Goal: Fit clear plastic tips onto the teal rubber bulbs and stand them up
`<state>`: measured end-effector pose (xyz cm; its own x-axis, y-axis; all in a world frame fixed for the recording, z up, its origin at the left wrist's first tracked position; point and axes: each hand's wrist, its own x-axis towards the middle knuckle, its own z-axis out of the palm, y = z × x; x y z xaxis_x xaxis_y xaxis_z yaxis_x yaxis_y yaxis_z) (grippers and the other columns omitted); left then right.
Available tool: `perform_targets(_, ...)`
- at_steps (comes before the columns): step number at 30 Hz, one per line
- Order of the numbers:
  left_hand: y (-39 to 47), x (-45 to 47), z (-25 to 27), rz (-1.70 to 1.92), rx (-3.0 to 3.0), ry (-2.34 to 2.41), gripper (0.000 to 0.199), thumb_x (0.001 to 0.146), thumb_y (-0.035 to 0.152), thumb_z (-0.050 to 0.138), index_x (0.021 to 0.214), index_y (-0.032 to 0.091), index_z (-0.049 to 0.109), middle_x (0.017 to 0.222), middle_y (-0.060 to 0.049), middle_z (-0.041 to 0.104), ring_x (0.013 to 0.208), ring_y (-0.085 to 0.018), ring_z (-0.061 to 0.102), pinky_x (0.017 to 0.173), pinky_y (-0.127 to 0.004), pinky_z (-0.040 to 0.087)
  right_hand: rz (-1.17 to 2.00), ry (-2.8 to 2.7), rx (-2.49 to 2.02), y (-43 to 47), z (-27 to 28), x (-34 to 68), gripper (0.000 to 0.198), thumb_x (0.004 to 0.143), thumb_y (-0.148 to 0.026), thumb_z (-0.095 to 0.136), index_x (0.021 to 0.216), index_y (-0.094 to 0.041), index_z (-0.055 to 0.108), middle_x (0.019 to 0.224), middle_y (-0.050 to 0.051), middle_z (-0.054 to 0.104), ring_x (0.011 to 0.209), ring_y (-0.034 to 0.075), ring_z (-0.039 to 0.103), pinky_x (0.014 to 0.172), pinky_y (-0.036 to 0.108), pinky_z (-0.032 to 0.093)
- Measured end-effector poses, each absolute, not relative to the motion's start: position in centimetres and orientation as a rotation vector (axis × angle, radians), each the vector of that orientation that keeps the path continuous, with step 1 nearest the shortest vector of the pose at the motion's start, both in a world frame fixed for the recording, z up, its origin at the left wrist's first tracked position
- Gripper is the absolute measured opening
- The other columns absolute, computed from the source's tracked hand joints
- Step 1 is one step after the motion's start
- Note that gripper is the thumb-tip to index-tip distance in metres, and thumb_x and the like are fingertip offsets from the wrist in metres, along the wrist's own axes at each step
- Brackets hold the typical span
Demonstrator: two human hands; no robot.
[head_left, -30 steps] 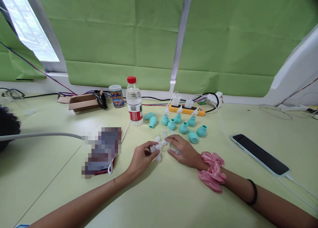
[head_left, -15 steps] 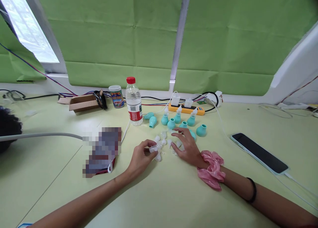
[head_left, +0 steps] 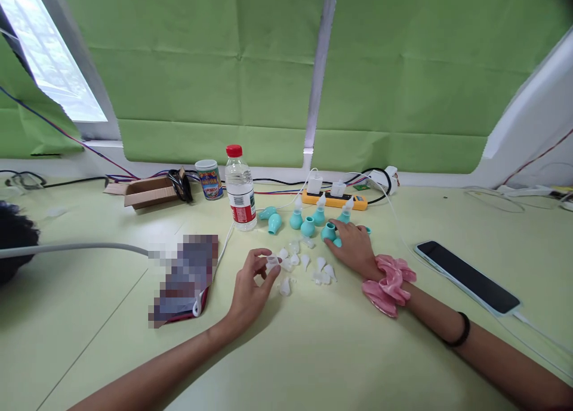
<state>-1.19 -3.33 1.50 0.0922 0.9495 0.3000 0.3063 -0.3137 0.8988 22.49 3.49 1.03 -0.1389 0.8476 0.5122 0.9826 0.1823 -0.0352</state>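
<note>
My left hand [head_left: 251, 282] pinches a small clear plastic tube piece [head_left: 273, 261] between thumb and fingers, just above the table. My right hand [head_left: 356, 248] reaches to the row of teal squeeze bulbs, thumb and forefinger around the neck of one upright teal bulb [head_left: 328, 230]. Its palm partly hides other bulbs behind it. An open-necked bulb [head_left: 308, 226] stands to the left, and three bulbs with white pointed tips [head_left: 321, 202] stand behind. Two bulbs [head_left: 274, 223] lie on their sides. Between my hands are scattered several translucent tips [head_left: 305, 261] and clear pieces [head_left: 320, 277].
A water bottle [head_left: 240, 190] with a red cap stands behind my left hand, near a can [head_left: 209, 180] and an open cardboard box [head_left: 150, 193]. An orange power strip [head_left: 335, 201] lies behind the bulbs. Phones lie at left [head_left: 185, 279] and right [head_left: 465, 276], with cables.
My right hand has moved right and away from me, from above the loose white pieces to a teal bulb. My left hand has shifted slightly left, still holding the clear piece.
</note>
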Motion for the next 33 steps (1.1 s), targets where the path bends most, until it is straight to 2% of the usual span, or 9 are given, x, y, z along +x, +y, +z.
perform_targets(3,-3.5,-1.1,1.6,1.245,1.643,1.157,0.035,0.076,0.029,0.051,0.108,0.018,0.043,0.099,-0.008,0.062,0.089,-0.018,0.057,0.077,-0.032,0.045,-0.417,-2.038,-1.632,3.6,1.0,22.6,0.032,0.071,-0.034,0.053,0.098,-0.017,0.053,0.085,0.006,0.061,0.084,0.025,0.05,0.072,0.039,0.032)
perform_targets(5,-3.5,-1.1,1.6,1.253,1.607,1.1,0.029,0.075,0.029,0.052,0.102,0.017,0.049,0.106,-0.009,0.059,0.095,-0.019,0.055,0.08,-0.032,0.045,-0.425,-1.997,-1.534,3.4,1.2,22.5,0.026,0.067,-0.035,0.057,0.087,-0.019,0.057,0.081,0.006,0.06,0.084,0.026,0.049,0.072,0.04,0.032)
perform_targets(7,-3.4,-1.2,1.5,1.283,1.603,1.066,0.022,0.074,0.029,0.054,0.092,0.016,0.055,0.107,-0.009,0.057,0.097,-0.02,0.053,0.078,-0.031,0.046,-0.434,-1.917,-1.386,3.0,1.7,22.2,0.022,0.066,-0.034,0.059,0.082,-0.019,0.056,0.087,0.007,0.058,0.087,0.026,0.049,0.074,0.041,0.034)
perform_targets(10,-3.3,-1.3,1.3,1.342,1.635,1.1,0.02,0.07,0.029,0.059,0.086,0.017,0.057,0.092,-0.006,0.058,0.084,-0.017,0.055,0.068,-0.026,0.047,-0.327,-1.882,-1.078,1.4,2.5,21.0,0.022,0.066,-0.026,0.058,0.084,-0.018,0.048,0.103,0.01,0.051,0.096,0.023,0.048,0.077,0.037,0.038)
perform_targets(13,-3.4,-1.3,1.3,1.331,1.598,1.093,0.018,0.072,0.028,0.057,0.086,0.017,0.054,0.076,-0.001,0.055,0.071,-0.012,0.053,0.061,-0.022,0.046,-0.121,-2.043,-0.86,-0.7,3.1,19.4,0.028,0.067,-0.019,0.054,0.092,-0.019,0.041,0.1,0.009,0.053,0.091,0.019,0.051,0.073,0.031,0.042)
perform_targets(17,-3.9,-1.2,1.5,1.277,1.551,0.978,0.017,0.071,0.024,0.059,0.083,0.016,0.05,0.076,-0.001,0.055,0.071,-0.012,0.053,0.063,-0.022,0.045,-0.015,-2.243,-0.924,-2.5,3.2,18.0,0.031,0.063,-0.015,0.049,0.093,-0.018,0.042,0.082,0.005,0.053,0.078,0.019,0.05,0.065,0.03,0.042)
perform_targets(22,-4.1,-1.0,1.6,1.101,1.455,0.906,0.027,0.068,0.028,0.061,0.09,0.014,0.057,0.089,-0.007,0.06,0.078,-0.016,0.056,0.066,-0.026,0.046,0.051,-2.343,-0.94,-2.8,2.9,17.7,0.031,0.061,-0.013,0.046,0.091,-0.017,0.046,0.08,0.005,0.049,0.072,0.017,0.048,0.061,0.027,0.041)
perform_targets(27,-3.7,-0.9,2.0,0.902,1.411,0.819,0.035,0.069,0.035,0.059,0.092,0.008,0.059,0.063,-0.005,0.059,0.055,-0.012,0.05,0.051,-0.024,0.042,-0.071,-2.367,-0.895,-2.9,2.5,17.6,0.016,0.064,-0.014,0.044,0.08,-0.017,0.048,0.07,0.003,0.048,0.061,0.015,0.047,0.05,0.023,0.036)
perform_targets(33,-3.8,-1.1,2.5,0.851,1.566,0.89,0.033,0.073,0.033,0.055,0.097,0.011,0.06,0.058,-0.001,0.054,0.05,-0.009,0.044,0.045,-0.02,0.035,-0.272,-2.37,-0.909,-3.1,2.0,17.6,0.012,0.071,-0.012,0.04,0.078,-0.015,0.049,0.069,0.006,0.05,0.06,0.016,0.048,0.048,0.024,0.034)
